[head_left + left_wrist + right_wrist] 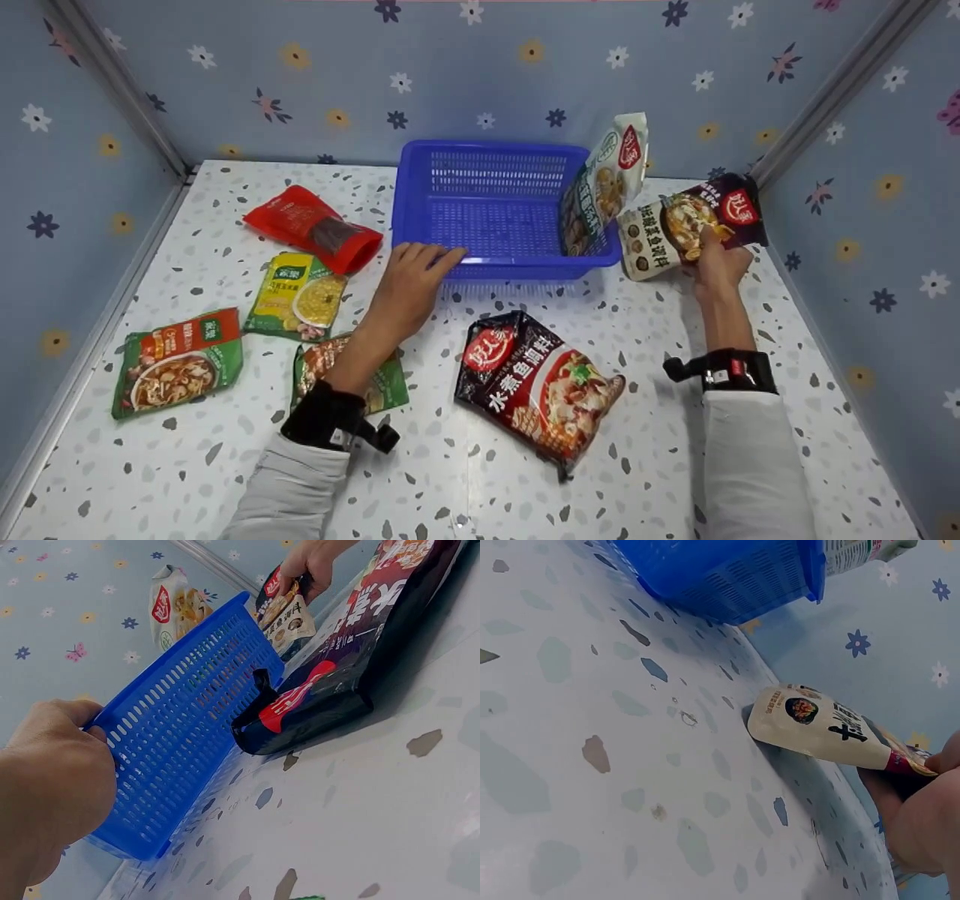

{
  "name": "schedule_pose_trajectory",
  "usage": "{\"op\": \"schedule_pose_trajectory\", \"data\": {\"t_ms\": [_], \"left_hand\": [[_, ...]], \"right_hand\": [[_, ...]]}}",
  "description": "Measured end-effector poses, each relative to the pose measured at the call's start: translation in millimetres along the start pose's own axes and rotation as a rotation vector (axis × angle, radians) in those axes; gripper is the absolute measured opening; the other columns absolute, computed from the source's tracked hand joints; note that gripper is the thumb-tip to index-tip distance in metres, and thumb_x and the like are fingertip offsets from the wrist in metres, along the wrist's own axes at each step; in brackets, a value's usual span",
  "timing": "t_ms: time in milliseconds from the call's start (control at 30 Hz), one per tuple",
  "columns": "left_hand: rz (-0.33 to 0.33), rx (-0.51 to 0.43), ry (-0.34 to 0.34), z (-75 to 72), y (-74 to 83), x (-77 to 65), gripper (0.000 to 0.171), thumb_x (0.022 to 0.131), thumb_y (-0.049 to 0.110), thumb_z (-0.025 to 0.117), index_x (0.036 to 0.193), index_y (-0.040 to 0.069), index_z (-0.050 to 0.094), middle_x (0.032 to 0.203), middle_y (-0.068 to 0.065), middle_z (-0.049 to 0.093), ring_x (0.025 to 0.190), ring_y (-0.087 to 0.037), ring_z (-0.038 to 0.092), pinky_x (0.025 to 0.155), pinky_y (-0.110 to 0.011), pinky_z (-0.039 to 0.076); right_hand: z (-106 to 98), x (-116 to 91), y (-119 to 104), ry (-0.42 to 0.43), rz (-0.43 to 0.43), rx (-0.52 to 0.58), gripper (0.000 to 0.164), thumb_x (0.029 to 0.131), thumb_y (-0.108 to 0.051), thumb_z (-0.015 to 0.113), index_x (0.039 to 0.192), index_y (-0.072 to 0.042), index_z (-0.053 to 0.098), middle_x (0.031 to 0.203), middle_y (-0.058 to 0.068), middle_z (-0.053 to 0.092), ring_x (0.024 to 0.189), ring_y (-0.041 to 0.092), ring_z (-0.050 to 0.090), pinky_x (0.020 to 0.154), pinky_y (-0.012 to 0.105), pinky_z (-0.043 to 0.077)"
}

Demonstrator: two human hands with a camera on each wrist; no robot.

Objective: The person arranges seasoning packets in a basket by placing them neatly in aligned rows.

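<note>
While the left hand [405, 292] grips the blue basket [525, 268], the right hand [723, 264] pinches a dark-and-cream pouch [684, 225]

As the left hand curls over the basket's edge at eight o'clock, the right hand holds its pouch, thumb on top, just outside the basket at three o'clock. A white-and-green pouch [606, 187] leans inside the basket's three o'clock end. From the basket, a dark-red pouch [536, 386] lies at six, a yellow packet [296, 296] at eight, a red bag [315, 229] at nine.

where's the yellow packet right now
In the head view, the yellow packet lies on the left side of the table, just in front of the red pouch and left of the left hand.
</note>
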State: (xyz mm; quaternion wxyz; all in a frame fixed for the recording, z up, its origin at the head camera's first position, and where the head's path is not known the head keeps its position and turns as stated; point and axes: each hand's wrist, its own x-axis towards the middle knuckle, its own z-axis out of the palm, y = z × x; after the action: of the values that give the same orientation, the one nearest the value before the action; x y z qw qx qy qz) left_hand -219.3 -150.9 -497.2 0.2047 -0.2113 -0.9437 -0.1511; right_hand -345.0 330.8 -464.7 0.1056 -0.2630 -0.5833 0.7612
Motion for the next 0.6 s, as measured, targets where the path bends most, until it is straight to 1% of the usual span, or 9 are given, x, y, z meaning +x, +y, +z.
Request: {"op": "schedule_pose_trajectory", "data": {"t_ms": [67,133,200,267,300,367,467,533,600], "left_hand": [[0.000,-0.001,0.005,0.0,-0.1,0.1,0.056,0.105,-0.003,0.064,0.156,0.019,0.065,0.137,-0.012,0.077,0.127,-0.037,0.070,0.112,-0.054,0.050],[0.000,-0.002,0.005,-0.2,-0.1,0.2,0.056,0.105,-0.003,0.065,0.156,0.019,0.065,0.137,-0.012,0.077,0.126,-0.037,0.070,0.112,-0.054,0.050],[0.001,-0.001,0.003,-1.0,0.2,0.3,0.056,0.104,-0.003,0.065,0.156,0.019,0.064,0.137,-0.012,0.076,0.126,-0.037,0.070,0.112,-0.054,0.050],[0.001,0.000,-0.002,-1.8,0.9,0.2,0.057,0.104,-0.003,0.065,0.156,0.020,0.064,0.137,-0.012,0.076,0.126,-0.037,0.070,0.113,-0.054,0.051],[-0.001,0.000,-0.005,-2.0,1.0,0.2,0.057,0.104,-0.003,0.066,0.157,0.020,0.063,0.137,-0.011,0.076,0.127,-0.037,0.070,0.113,-0.054,0.050],[-0.004,0.001,-0.009,-2.5,1.4,0.3,0.057,0.105,-0.002,0.066,0.157,0.020,0.063,0.137,-0.011,0.076,0.127,-0.037,0.070,0.114,-0.054,0.050],[-0.008,-0.001,-0.011,-2.9,1.3,0.2,0.056,0.105,-0.001,0.066,0.157,0.021,0.063,0.138,-0.011,0.076,0.128,-0.036,0.070,0.115,-0.054,0.050],[-0.008,-0.003,-0.012,-3.3,1.2,0.2,0.056,0.106,0.000,0.066,0.158,0.021,0.063,0.139,-0.011,0.076,0.128,-0.036,0.070,0.116,-0.054,0.050],[-0.008,-0.006,-0.014,-3.5,0.9,-0.1,0.056,0.106,0.000,0.066,0.158,0.021,0.062,0.139,-0.011,0.076,0.128,-0.036,0.070,0.116,-0.054,0.050]], "right_hand": [[2.8,-4.4,-0.3,0.014,-0.074,-0.041,0.052,0.111,-0.023,0.069,0.157,-0.006,0.051,0.121,0.002,0.066,0.097,0.012,0.072,0.066,0.026,0.065],[5.3,-9.5,-0.8,0.035,-0.146,-0.084,0.054,0.111,-0.024,0.070,0.159,-0.005,0.053,0.126,0.000,0.066,0.109,0.011,0.071,0.083,0.022,0.065],[6.7,-15.8,-1.2,0.052,-0.210,-0.144,0.056,0.111,-0.026,0.071,0.160,-0.005,0.055,0.129,-0.001,0.068,0.120,0.010,0.067,0.100,0.021,0.060],[6.5,-22.6,-1.1,0.068,-0.266,-0.211,0.054,0.110,-0.030,0.071,0.157,-0.005,0.058,0.128,-0.002,0.070,0.122,0.010,0.067,0.107,0.023,0.056],[6.2,-26.1,-0.9,0.071,-0.297,-0.240,0.053,0.110,-0.031,0.072,0.155,-0.005,0.061,0.126,-0.003,0.071,0.120,0.010,0.068,0.107,0.025,0.056],[4.7,-33.1,-0.7,0.075,-0.354,-0.291,0.050,0.110,-0.034,0.072,0.150,-0.005,0.066,0.118,-0.005,0.073,0.113,0.009,0.069,0.103,0.026,0.056],[2.7,-43.0,-1.2,0.081,-0.426,-0.319,0.046,0.110,-0.035,0.073,0.144,-0.005,0.071,0.107,-0.009,0.074,0.104,0.007,0.069,0.096,0.024,0.055],[1.0,-48.9,-2.5,0.082,-0.462,-0.305,0.045,0.110,-0.034,0.072,0.145,-0.005,0.072,0.107,-0.010,0.074,0.103,0.007,0.069,0.094,0.023,0.055],[0.0,-54.9,-4.5,0.080,-0.490,-0.263,0.044,0.111,-0.031,0.073,0.147,-0.007,0.071,0.113,-0.007,0.076,0.108,0.008,0.069,0.097,0.023,0.055]]}}
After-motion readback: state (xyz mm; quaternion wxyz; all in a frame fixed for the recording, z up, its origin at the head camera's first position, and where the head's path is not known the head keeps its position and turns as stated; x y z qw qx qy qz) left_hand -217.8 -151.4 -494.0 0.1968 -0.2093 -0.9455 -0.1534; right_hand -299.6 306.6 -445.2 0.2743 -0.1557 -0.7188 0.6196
